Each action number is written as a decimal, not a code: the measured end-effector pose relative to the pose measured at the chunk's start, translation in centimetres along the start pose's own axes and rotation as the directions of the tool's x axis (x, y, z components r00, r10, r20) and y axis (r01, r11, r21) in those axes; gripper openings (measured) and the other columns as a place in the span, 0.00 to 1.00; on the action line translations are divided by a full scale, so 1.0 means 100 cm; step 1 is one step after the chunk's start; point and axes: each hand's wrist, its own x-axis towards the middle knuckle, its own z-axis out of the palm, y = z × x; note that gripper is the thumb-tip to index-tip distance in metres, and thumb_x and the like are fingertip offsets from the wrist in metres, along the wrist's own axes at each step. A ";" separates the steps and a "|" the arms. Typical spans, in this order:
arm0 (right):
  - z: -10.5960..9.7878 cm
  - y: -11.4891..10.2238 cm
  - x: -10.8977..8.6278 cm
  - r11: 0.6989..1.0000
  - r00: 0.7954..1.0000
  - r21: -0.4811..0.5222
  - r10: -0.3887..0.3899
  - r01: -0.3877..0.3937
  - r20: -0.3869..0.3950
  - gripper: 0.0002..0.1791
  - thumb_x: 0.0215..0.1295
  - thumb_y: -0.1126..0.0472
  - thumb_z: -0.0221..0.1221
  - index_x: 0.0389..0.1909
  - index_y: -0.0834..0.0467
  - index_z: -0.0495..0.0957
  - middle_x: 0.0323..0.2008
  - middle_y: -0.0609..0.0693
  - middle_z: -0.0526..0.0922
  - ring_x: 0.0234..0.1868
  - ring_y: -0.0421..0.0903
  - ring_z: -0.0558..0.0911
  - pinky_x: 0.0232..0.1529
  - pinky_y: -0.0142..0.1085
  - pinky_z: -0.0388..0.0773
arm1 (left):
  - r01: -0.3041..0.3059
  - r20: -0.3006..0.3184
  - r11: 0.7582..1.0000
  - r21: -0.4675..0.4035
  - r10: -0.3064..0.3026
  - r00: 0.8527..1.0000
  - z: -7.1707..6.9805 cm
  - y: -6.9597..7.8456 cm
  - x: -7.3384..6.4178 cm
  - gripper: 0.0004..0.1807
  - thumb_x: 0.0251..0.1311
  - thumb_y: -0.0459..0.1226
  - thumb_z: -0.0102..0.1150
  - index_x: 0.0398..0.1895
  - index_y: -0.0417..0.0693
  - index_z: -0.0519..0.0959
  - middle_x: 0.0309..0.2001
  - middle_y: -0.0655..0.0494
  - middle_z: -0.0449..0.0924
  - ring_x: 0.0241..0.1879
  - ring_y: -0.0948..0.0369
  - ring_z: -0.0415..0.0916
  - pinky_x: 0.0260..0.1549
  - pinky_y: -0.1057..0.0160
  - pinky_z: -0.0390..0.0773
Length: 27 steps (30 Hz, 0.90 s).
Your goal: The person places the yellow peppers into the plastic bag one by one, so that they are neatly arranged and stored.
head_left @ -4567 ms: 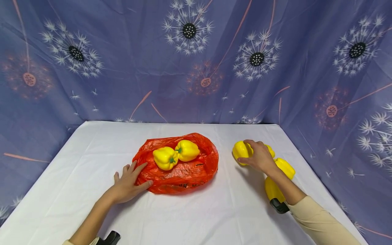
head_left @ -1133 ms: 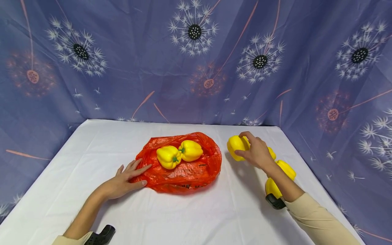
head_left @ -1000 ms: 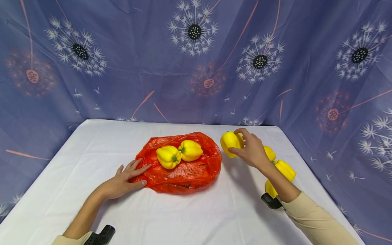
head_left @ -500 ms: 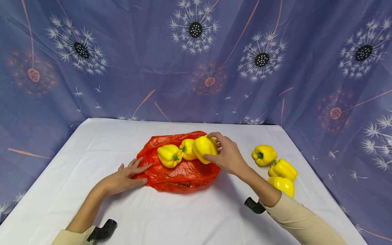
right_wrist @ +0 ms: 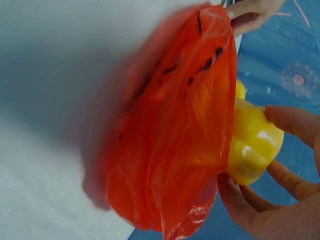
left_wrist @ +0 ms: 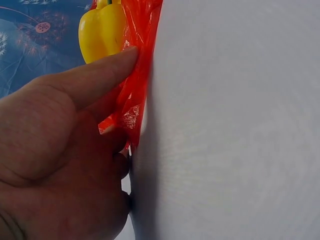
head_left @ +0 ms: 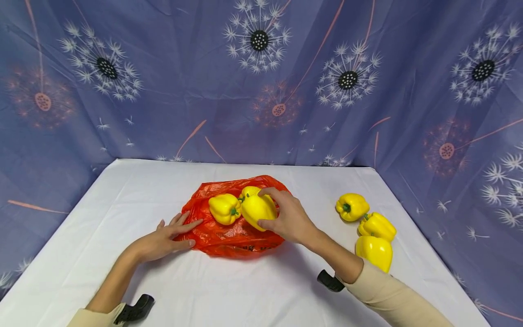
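A red plastic bag (head_left: pixel 230 249) lies spread in the middle of the table, its mouth facing up. My right hand (head_left: pixel 289 219) grips a yellow bell pepper (head_left: pixel 257 211) from its right side, over the bag; in the right wrist view, thumb and fingertips hold this pepper (right_wrist: pixel 255 142) beside the bag's edge. Two more yellow bell peppers are in the bag: one at left (head_left: pixel 223 209) shows fully, while another behind (head_left: pixel 248 191) is partly covered by the held one. My left hand (head_left: pixel 161 241) rests with outstretched fingers on the bag's left edge.
Three yellow bell peppers stand in a line on the right of the table: a back one (head_left: pixel 352 207), a middle one (head_left: pixel 378 226) and a front one (head_left: pixel 374 252). A white cloth (head_left: pixel 212 290) covers the table. Blue dandelion-print curtains (head_left: pixel 184 91) hang behind and beside it.
My right hand has picked up a bell pepper from the right group and carried it left over the bag, then lower and nearer. The left hand stays at the bag's edge.
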 end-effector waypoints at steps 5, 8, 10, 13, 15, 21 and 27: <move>0.008 -0.001 -0.003 1.000 0.997 0.014 -0.020 0.019 0.080 0.34 0.49 0.62 0.77 0.59 0.50 0.77 0.57 0.48 0.83 0.61 0.52 0.79 0.64 0.56 0.72 | -0.011 -0.005 1.000 0.007 0.011 1.000 0.000 -0.002 0.000 0.37 0.64 0.51 0.64 0.76 0.56 0.67 0.79 0.28 0.41 0.78 0.31 0.26 0.67 0.25 0.20; 0.011 0.000 -0.004 1.000 0.994 0.018 -0.017 0.015 0.108 0.34 0.49 0.64 0.77 0.59 0.50 0.78 0.58 0.48 0.82 0.63 0.53 0.78 0.64 0.56 0.73 | -0.002 0.003 1.000 0.008 0.002 1.000 -0.002 -0.002 0.000 0.37 0.64 0.51 0.64 0.76 0.56 0.67 0.79 0.28 0.41 0.78 0.31 0.26 0.67 0.25 0.21; 0.013 0.001 -0.005 1.000 0.992 0.014 -0.019 0.018 0.121 0.34 0.49 0.64 0.76 0.59 0.51 0.77 0.57 0.49 0.83 0.63 0.54 0.78 0.65 0.57 0.72 | 0.001 0.008 1.000 0.013 -0.001 1.000 -0.002 -0.001 0.000 0.38 0.64 0.52 0.64 0.76 0.56 0.67 0.79 0.28 0.42 0.78 0.31 0.27 0.67 0.25 0.21; 0.015 0.003 -0.004 1.000 0.990 0.004 -0.028 0.028 0.136 0.34 0.48 0.65 0.76 0.59 0.52 0.77 0.57 0.50 0.83 0.61 0.54 0.80 0.64 0.56 0.75 | 0.000 0.011 1.000 0.018 0.000 1.000 -0.004 0.001 0.000 0.38 0.64 0.52 0.64 0.76 0.56 0.67 0.79 0.28 0.42 0.78 0.31 0.26 0.67 0.25 0.21; 0.017 0.004 -0.003 0.999 0.989 0.002 -0.033 0.033 0.145 0.34 0.48 0.65 0.76 0.60 0.53 0.76 0.57 0.50 0.83 0.61 0.54 0.81 0.63 0.54 0.76 | 0.000 0.010 1.000 0.017 0.000 1.000 -0.004 0.001 0.000 0.37 0.64 0.51 0.64 0.76 0.56 0.67 0.79 0.29 0.42 0.78 0.32 0.26 0.67 0.25 0.21; 0.023 0.010 -0.003 1.000 0.984 -0.002 -0.021 0.022 0.177 0.35 0.50 0.65 0.75 0.62 0.53 0.76 0.60 0.50 0.82 0.63 0.55 0.79 0.65 0.53 0.76 | -0.003 0.001 1.000 0.022 0.003 1.000 -0.002 0.001 0.000 0.37 0.65 0.51 0.63 0.76 0.57 0.67 0.79 0.29 0.42 0.79 0.32 0.27 0.68 0.25 0.21; 0.024 0.013 -0.002 0.999 0.983 -0.024 -0.029 0.034 0.183 0.35 0.52 0.64 0.74 0.64 0.54 0.76 0.62 0.52 0.80 0.65 0.56 0.77 0.66 0.54 0.74 | -0.001 0.000 1.000 0.026 0.001 1.000 -0.001 0.000 -0.001 0.36 0.65 0.51 0.63 0.76 0.58 0.67 0.80 0.30 0.42 0.79 0.32 0.27 0.68 0.25 0.21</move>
